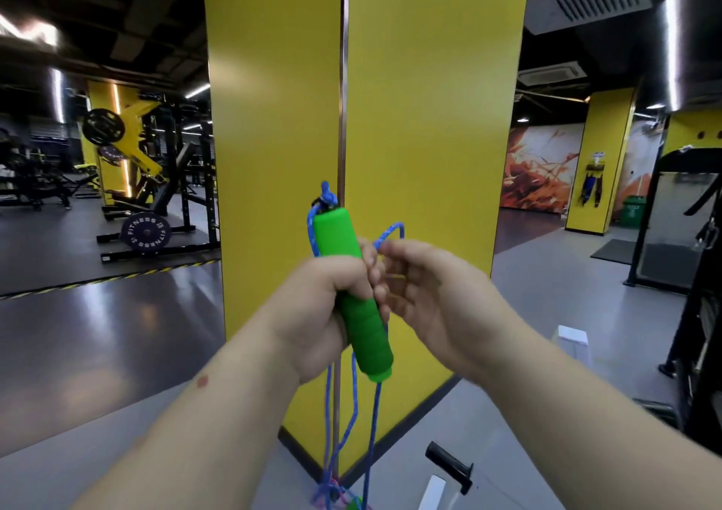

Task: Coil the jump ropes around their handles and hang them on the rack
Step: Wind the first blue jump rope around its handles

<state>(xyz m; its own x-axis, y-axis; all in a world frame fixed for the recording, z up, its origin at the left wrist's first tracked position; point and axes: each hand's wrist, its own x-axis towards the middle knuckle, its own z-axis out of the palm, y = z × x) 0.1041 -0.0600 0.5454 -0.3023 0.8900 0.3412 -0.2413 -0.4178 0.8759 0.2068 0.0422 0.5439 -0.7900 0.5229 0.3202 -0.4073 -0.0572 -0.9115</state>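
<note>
My left hand (320, 310) grips a pair of green foam jump-rope handles (351, 294), held almost upright in front of a yellow pillar. A blue rope (373, 423) leaves the handles at top and bottom, and several strands hang down toward the floor. My right hand (426, 298) is just right of the handles and pinches a small loop of the blue rope (392, 234) between fingertips. More rope, blue and pink, lies bunched at the bottom edge (332, 494).
The yellow pillar (422, 119) with a metal corner strip stands straight ahead. A black grip on a white bar (449, 464) juts in at the lower right. Weight machines and a plate stand at the left (145, 232); a black frame stands at the right.
</note>
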